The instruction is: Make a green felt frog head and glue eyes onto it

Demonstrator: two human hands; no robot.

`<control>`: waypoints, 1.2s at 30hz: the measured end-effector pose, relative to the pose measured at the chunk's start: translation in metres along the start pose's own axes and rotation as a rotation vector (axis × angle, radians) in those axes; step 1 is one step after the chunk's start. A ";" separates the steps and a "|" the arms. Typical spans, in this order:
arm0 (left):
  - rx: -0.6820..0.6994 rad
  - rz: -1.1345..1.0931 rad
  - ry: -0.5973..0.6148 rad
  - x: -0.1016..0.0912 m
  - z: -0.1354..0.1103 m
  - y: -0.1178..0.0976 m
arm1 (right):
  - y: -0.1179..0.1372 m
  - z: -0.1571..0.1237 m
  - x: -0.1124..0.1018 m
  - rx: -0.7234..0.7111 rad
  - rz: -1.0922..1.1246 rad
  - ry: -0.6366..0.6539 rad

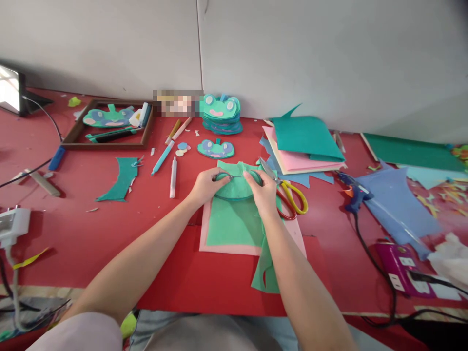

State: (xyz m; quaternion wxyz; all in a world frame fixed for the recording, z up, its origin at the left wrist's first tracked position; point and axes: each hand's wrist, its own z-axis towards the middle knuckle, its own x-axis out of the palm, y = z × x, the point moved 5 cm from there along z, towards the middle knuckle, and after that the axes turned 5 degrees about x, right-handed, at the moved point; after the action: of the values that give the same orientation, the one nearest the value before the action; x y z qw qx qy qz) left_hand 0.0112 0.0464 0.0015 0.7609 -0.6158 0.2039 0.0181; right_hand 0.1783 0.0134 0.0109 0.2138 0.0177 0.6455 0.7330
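Both my hands rest on a teal felt frog-shaped piece [234, 189] lying on a light green felt sheet [234, 224], which lies over a pink sheet [226, 248]. My left hand [206, 186] pinches the piece's left edge with closed fingers. My right hand [262, 190] presses and grips its right edge, fingers curled. Yellow-handled scissors [288, 192] lie just right of my right hand, not held. A finished frog face [215, 148] lies just beyond the hands.
A stack of finished frog faces [221, 114] stands by the wall. Felt sheets [305, 146] are piled right. A blue glue gun [353, 192] with its cord, a purple power strip [398, 265], pens [163, 157], a wooden frame [109, 124] and a teal scrap [122, 178] lie around.
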 end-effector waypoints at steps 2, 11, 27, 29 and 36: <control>0.001 0.003 -0.002 0.000 0.000 0.000 | 0.002 -0.001 0.001 -0.009 0.011 0.009; -0.020 -0.005 0.012 0.001 0.000 0.001 | 0.007 -0.001 0.001 -0.024 0.007 0.025; 0.004 -0.078 0.007 0.000 -0.001 -0.005 | 0.005 0.000 -0.004 -0.039 -0.019 -0.056; -0.003 -0.091 0.008 0.001 -0.001 -0.004 | 0.004 0.001 -0.006 -0.044 -0.015 -0.081; 0.022 -0.082 -0.010 0.000 -0.001 0.000 | -0.001 0.002 -0.011 -0.004 0.009 -0.130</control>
State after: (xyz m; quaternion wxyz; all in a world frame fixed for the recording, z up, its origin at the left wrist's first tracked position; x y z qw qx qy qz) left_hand 0.0110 0.0455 0.0011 0.7686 -0.6153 0.1748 -0.0123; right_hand 0.1894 0.0119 0.0134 0.2523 0.0678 0.6286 0.7326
